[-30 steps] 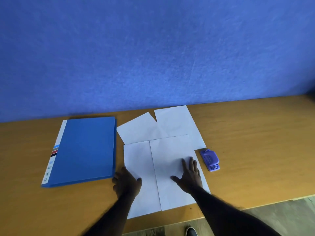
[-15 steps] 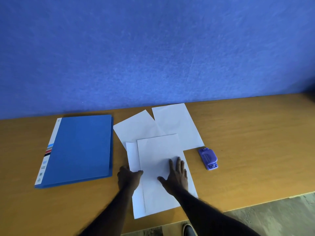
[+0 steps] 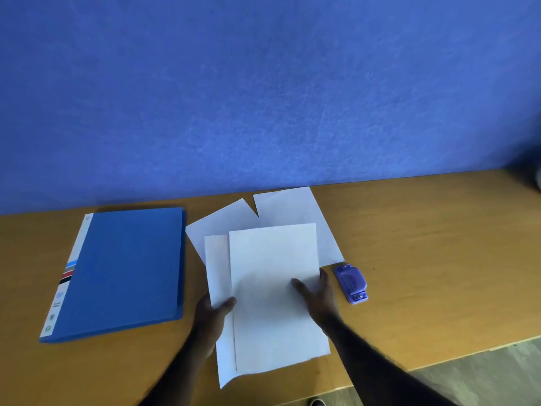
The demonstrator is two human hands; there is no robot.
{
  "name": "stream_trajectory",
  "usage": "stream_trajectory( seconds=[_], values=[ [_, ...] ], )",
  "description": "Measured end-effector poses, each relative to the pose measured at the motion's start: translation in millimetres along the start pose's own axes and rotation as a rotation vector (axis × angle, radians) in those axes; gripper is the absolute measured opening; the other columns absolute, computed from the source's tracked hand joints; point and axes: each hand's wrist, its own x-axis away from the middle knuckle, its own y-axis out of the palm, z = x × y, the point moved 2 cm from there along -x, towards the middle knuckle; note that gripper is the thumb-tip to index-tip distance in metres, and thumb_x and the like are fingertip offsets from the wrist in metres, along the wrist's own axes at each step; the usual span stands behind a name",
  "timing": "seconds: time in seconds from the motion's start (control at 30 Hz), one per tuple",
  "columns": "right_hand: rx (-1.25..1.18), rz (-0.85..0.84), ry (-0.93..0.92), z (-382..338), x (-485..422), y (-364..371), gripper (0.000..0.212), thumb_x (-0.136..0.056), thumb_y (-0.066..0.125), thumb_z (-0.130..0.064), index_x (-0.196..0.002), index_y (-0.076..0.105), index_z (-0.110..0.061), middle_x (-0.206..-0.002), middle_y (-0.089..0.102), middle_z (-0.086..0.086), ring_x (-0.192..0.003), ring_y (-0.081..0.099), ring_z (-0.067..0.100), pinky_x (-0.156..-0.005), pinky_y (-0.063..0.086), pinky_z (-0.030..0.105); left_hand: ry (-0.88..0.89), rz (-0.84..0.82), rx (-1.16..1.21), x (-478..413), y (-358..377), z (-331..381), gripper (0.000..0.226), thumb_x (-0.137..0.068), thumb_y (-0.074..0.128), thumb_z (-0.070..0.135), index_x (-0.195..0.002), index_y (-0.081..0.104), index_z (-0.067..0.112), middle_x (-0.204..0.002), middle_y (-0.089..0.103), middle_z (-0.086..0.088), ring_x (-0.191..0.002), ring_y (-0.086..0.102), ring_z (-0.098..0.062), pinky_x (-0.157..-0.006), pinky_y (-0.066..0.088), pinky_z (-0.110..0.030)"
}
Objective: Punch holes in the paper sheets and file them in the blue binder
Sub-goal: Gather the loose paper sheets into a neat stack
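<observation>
Several white paper sheets lie on the wooden table. The top sheet [image 3: 272, 288] mostly covers a second sheet [image 3: 216, 268], whose left strip shows. Two more sheets [image 3: 295, 209] fan out behind them. My left hand [image 3: 210, 315] pinches the left edge of the two near sheets, thumb on top. My right hand [image 3: 319, 294] grips the top sheet's right edge, thumb on the paper. The closed blue binder [image 3: 123, 271] lies flat to the left. A small purple hole punch [image 3: 351, 284] sits just right of my right hand.
A blue wall [image 3: 263, 98] runs along the back of the table [image 3: 439, 259]. The table's front edge crosses the lower right, with grey floor [image 3: 483, 373] and a shoe tip [image 3: 317, 402] below it.
The right-hand sheet has slid left over the left one, so they now nearly stack. My right hand moved from flat on the paper to its right edge; my left thumb came onto the paper.
</observation>
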Motion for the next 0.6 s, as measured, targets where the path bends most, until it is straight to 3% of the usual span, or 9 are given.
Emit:
stream_trajectory(
  seconds=[0.1, 0.17, 0.27, 0.47, 0.6],
  values=[
    [-0.22, -0.18, 0.08, -6.1, -2.9, 2.1, 0.044, -0.076, 0.082, -0.033, -0.113, 0.065, -0.017, -0.105, 0.075, 0.002, -0.094, 0.073, 0.019, -0.081, 0.061, 0.038, -0.025, -0.045, 0.076, -3.7, -2.9, 6.0, 0.031, -0.085, 0.07, 0.011, -0.113, 0.064, 0.02, -0.108, 0.072, -0.002, -0.101, 0.066, -0.022, -0.086, 0.052, -0.036],
    [-0.183, -0.239, 0.092, -7.2, -2.9, 5.1, 0.033, -0.08, 0.079, -0.024, -0.109, 0.069, -0.012, -0.103, 0.076, 0.006, -0.091, 0.074, 0.022, -0.079, 0.061, 0.037, -0.013, -0.068, 0.071, -4.8, -3.4, 8.8, 0.033, -0.084, 0.07, 0.011, -0.115, 0.065, 0.018, -0.109, 0.073, 0.0, -0.104, 0.066, -0.02, -0.09, 0.05, -0.034],
    [-0.028, -0.269, 0.056, -7.5, -2.9, 11.2, 0.025, -0.086, 0.072, -0.012, -0.111, 0.069, -0.01, -0.097, 0.075, -0.002, -0.086, 0.072, 0.014, -0.076, 0.06, 0.03, 0.008, -0.112, 0.033, -4.2, 2.0, 9.0, 0.031, -0.084, 0.07, 0.007, -0.111, 0.066, 0.022, -0.109, 0.073, 0.001, -0.104, 0.066, -0.018, -0.093, 0.049, -0.036],
    [0.186, -0.331, -0.036, -13.3, -3.0, 7.8, 0.025, -0.092, 0.063, -0.014, -0.116, 0.064, -0.022, -0.106, 0.068, -0.011, -0.099, 0.066, 0.012, -0.085, 0.057, 0.03, -0.031, -0.14, 0.046, -8.3, 9.2, 7.9, 0.027, -0.086, 0.067, 0.007, -0.103, 0.068, 0.028, -0.102, 0.075, 0.006, -0.1, 0.068, -0.015, -0.082, 0.052, -0.029],
    [0.111, -0.223, -0.029, -14.2, -14.6, -16.6, 0.016, -0.089, 0.067, -0.011, -0.101, 0.067, -0.021, -0.096, 0.073, -0.004, -0.086, 0.069, 0.015, -0.073, 0.058, 0.029, 0.033, -0.08, -0.036, -19.1, 17.2, 15.3, 0.015, -0.093, 0.06, 0.027, -0.103, 0.069, 0.021, -0.102, 0.073, -0.001, -0.102, 0.065, -0.019, -0.083, 0.051, -0.03]
  ],
)
